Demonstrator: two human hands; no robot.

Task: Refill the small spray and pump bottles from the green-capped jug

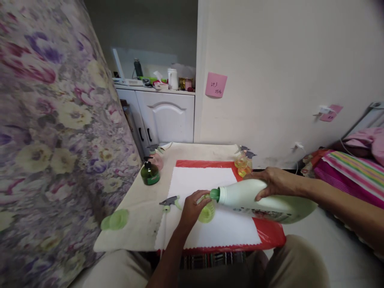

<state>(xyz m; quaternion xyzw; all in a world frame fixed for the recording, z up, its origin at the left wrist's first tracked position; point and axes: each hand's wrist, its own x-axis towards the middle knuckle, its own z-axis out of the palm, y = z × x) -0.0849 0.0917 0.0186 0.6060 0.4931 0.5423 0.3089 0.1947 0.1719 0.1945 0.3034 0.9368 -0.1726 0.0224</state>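
My right hand (271, 182) grips a large pale green detergent jug (246, 196), tilted nearly level with its green spout pointing left. The spout sits at the mouth of a small yellow-green spray bottle (206, 214) on the white sheet (228, 236). My left hand (193, 206) is closed around the neck of that bottle. Left of it lies a grey and green trigger spray head (170, 202) with its dip tube. A pale green cap (119, 219) rests at the table's left side. Whether liquid is flowing I cannot tell.
A dark green pump bottle (150, 174) and a pink spray bottle (156, 159) stand at the back left. Yellow spray bottles (244, 164) stand at the back right. Red plastic (270, 232) lies under the sheet. A floral curtain (66, 120) hangs at left; a bed (348, 176) is at right.
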